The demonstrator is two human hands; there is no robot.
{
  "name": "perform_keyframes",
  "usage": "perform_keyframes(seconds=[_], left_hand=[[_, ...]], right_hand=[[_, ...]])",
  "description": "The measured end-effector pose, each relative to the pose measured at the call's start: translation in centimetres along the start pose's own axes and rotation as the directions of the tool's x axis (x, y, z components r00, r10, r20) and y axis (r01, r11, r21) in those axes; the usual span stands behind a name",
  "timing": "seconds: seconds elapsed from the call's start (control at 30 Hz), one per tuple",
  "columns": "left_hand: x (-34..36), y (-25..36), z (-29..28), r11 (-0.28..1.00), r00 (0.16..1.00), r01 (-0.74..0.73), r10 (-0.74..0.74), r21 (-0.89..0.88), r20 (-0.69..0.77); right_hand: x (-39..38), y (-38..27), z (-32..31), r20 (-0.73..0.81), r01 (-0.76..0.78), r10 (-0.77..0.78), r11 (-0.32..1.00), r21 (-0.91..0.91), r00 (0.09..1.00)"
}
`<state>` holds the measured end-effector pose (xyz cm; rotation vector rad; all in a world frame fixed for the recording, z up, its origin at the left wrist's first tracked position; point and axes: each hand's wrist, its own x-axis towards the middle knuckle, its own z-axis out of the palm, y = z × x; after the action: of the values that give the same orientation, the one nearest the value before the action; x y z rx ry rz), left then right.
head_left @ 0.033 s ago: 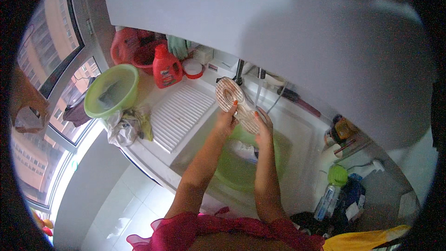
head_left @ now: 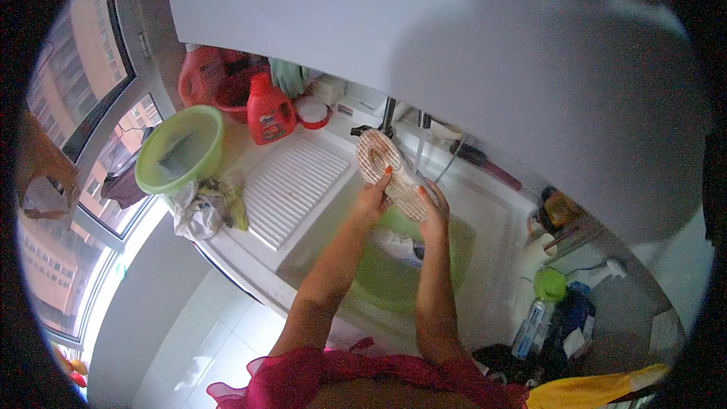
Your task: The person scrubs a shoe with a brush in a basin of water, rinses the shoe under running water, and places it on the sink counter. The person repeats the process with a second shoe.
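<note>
- Left hand (head_left: 372,197), grip closed on the shoe (head_left: 400,185), patterned sole showing!
- Right hand (head_left: 434,216), grip holding that same shoe lower down!
- It's up near the running tap (head_left: 424,120), above the green basin (head_left: 379,288), another shoe (head_left: 394,245) lying inside!

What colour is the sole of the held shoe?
The sole is whitish with brownish parts, best seen in the head view.

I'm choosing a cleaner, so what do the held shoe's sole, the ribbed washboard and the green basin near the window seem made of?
Shoe sole: probably rubber, matte, judging by its moulded tread.
Washboard: hard and smooth-looking, with even white ridges; ceramic or plastic, I can't tell.
Green basin: likely plastic, faintly glossy, given its even colour and translucent-looking wall.
</note>
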<state>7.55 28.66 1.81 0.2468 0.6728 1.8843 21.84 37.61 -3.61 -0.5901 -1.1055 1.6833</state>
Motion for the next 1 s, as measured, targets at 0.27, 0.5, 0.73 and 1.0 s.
perform_keyframes(seconds=[0.27, 0.5, 0.73, 1.0], left_hand=[[1.2, -2.5, -0.5, 0.99, 0.981, -0.12, 0.107, -0.068, -0.164], [1.7, -4.7, 1.1, 0.994, 0.973, 0.083, -0.098, -0.075, -0.209], [-1.5, -4.2, 4.4, 0.997, 0.999, -0.002, -0.003, -0.082, -0.054], [0.9, -3.5, -0.7, 0.935, 0.997, -0.033, 0.055, -0.354, 0.053]], right_hand=[[-6.7, -11.6, 0.3, 0.059, 0.075, -0.051, 0.832, -0.55, 0.997], [-6.1, -11.9, -4.6, 0.222, 0.24, -0.135, 0.789, -0.566, 0.966], [-5.4, -9.4, -6.2, -0.31, -0.064, -0.011, 0.971, -0.229, 0.951], [-5.3, -7.5, -4.2, 0.01, -0.029, 0.033, 0.968, -0.25, 0.999]])
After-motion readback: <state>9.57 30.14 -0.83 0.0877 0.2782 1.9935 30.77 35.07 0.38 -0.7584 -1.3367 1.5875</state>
